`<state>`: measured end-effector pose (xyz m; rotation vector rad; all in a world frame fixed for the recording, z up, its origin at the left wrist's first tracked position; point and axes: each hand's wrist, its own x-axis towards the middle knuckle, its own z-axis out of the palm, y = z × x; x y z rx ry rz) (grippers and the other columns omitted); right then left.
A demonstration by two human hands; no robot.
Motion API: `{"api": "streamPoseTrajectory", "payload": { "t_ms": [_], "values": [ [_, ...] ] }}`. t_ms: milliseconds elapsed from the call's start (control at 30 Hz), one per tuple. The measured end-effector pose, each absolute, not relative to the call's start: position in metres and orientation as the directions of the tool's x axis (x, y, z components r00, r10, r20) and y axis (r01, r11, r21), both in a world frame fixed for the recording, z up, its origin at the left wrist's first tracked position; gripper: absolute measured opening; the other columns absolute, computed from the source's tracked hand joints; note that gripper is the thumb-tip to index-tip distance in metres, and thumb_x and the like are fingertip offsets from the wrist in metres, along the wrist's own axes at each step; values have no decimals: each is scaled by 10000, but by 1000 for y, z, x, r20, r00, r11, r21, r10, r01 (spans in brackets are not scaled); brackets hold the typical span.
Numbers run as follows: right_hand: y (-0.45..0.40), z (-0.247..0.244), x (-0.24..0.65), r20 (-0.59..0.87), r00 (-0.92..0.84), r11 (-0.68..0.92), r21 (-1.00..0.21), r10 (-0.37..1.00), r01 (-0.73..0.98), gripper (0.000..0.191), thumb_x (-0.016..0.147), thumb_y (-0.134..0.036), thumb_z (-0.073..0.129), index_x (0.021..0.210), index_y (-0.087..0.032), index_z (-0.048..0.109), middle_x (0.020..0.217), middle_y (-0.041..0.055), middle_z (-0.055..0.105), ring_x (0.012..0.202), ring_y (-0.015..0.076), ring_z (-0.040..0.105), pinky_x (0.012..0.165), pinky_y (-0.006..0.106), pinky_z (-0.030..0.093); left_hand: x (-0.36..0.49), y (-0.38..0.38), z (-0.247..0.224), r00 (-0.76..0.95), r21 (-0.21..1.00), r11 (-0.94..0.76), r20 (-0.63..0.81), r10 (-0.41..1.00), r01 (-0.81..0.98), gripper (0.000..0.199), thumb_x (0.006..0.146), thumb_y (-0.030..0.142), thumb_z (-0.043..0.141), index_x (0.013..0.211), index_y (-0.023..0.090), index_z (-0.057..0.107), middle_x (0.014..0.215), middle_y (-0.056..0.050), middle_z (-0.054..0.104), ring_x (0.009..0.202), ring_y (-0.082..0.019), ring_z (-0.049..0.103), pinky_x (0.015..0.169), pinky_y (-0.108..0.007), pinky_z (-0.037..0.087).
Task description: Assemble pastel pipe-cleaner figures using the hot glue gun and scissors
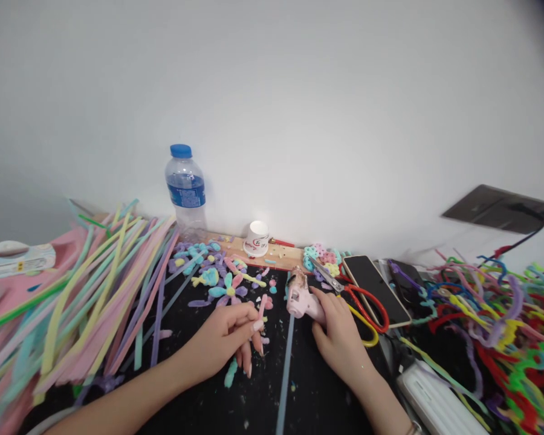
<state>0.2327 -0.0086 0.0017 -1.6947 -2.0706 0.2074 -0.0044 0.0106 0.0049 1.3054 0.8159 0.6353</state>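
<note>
Pinching a fuzzy pink bit in left hand, with a flower just past those fingers. Gripping a glue gun in right hand.

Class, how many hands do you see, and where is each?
2: the left hand, near the centre, pinching a pink piece; the right hand, farther right, gripping the glue gun.

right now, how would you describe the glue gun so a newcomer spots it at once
Find the black work surface below the white wall. Just right of its middle, in the person's right grip, is the pale pink glue gun. Unlike the scissors beside it, it has a browned nose and a long grey stick.
</note>
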Motion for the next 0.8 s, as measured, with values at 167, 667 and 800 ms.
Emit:
{"api": "streamPoseTrajectory", "payload": {
  "t_ms": [167, 667, 800],
  "values": [
    [-13, 12, 229, 294, -101, 239, -484, 950, 842, 456, 770, -161, 504, 1222, -192, 463, 1119, 105, 495, 1032, 279, 439, 908, 455, 345, -5, 6, 7, 658, 971, 238, -191, 728, 17, 202, 875, 311, 470, 748, 156, 489, 677, -9, 677, 371, -71, 582, 355, -146, 344],
    [-34, 14, 183, -194, -262, -231, -966, 945, -119, 209, 789, -351, 620, 869, -166, 676, 614, -6, 576, 402, 24, 320, 345, 144, 196, -5, 1, 3, 880, 855, 518, -221, 420, -33, 172, 863, 314, 501, 798, 155, 493, 610, -24, 685, 261, -47, 494, 253, -123, 226],
    [-36, 12, 182, -221, -259, -270, -947, 940, -175, 188, 790, -329, 629, 853, -157, 671, 616, -8, 577, 396, 18, 313, 337, 135, 195, -5, 1, 4, 881, 855, 518, -238, 409, -10, 164, 856, 299, 506, 795, 147, 506, 598, -24, 687, 258, -45, 488, 252, -124, 228]
  ]
}}
